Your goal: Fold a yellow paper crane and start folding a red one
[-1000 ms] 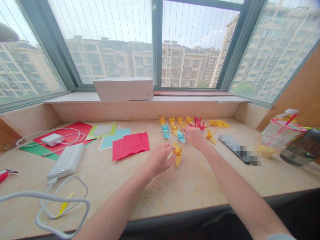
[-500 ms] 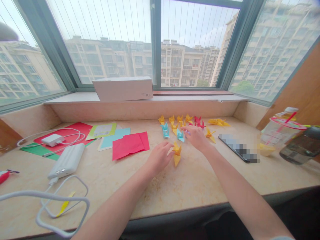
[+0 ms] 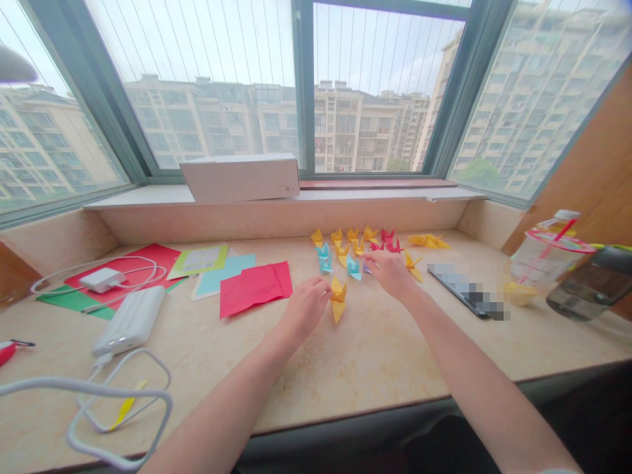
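Observation:
My left hand (image 3: 307, 304) pinches the edge of a yellow paper crane (image 3: 338, 301) on the stone counter, in front of the other cranes. Farther right, my right hand (image 3: 389, 271) has its fingers closed at a small purple paper crane (image 3: 366, 266), mostly hidden behind them. Beside it stands a light-blue paper crane (image 3: 353, 266), with another blue crane (image 3: 324, 258) to its left. Several yellow cranes (image 3: 336, 236) form rows behind, and red cranes (image 3: 388, 237) sit at their right. A single yellow crane (image 3: 413, 266) is partly covered by my right hand.
Flat yellow folded papers (image 3: 428, 241) and a phone (image 3: 464, 291) lie right, near a plastic cup (image 3: 543, 266) and a dark-lidded container (image 3: 587, 286). Left are red paper sheets (image 3: 251, 289), a white power bank (image 3: 131, 319) and cables (image 3: 170, 411). A white box (image 3: 240, 179) rests on the sill.
My left hand has shifted slightly left, and the yellow crane at its fingers has moved left too. My right hand stays over the purple crane. The whole view has shifted a little.

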Action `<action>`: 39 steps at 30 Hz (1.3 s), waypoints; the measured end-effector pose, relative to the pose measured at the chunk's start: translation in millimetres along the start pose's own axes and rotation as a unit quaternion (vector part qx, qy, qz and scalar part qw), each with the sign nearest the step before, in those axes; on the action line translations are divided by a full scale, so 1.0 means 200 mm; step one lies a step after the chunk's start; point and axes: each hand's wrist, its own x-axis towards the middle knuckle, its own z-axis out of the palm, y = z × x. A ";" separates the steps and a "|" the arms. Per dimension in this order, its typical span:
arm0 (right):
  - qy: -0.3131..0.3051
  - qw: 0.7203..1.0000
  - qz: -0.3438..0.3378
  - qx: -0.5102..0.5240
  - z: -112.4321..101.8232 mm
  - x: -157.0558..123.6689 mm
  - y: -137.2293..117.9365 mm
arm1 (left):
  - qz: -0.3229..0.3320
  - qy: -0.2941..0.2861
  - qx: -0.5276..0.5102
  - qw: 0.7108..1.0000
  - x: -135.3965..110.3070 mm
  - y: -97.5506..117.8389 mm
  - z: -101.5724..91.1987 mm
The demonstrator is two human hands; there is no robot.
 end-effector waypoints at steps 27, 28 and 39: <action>0.020 0.999 0.040 0.024 0.00 -0.01 0.07 | -0.015 0.029 0.065 0.997 0.01 -0.07 -0.02; 0.022 0.999 0.040 0.024 0.00 -0.01 0.07 | -0.014 0.032 0.063 0.997 0.00 -0.07 -0.02; 0.078 0.996 0.034 0.025 0.02 -0.01 0.10 | -0.024 0.083 0.123 0.989 0.02 -0.04 -0.10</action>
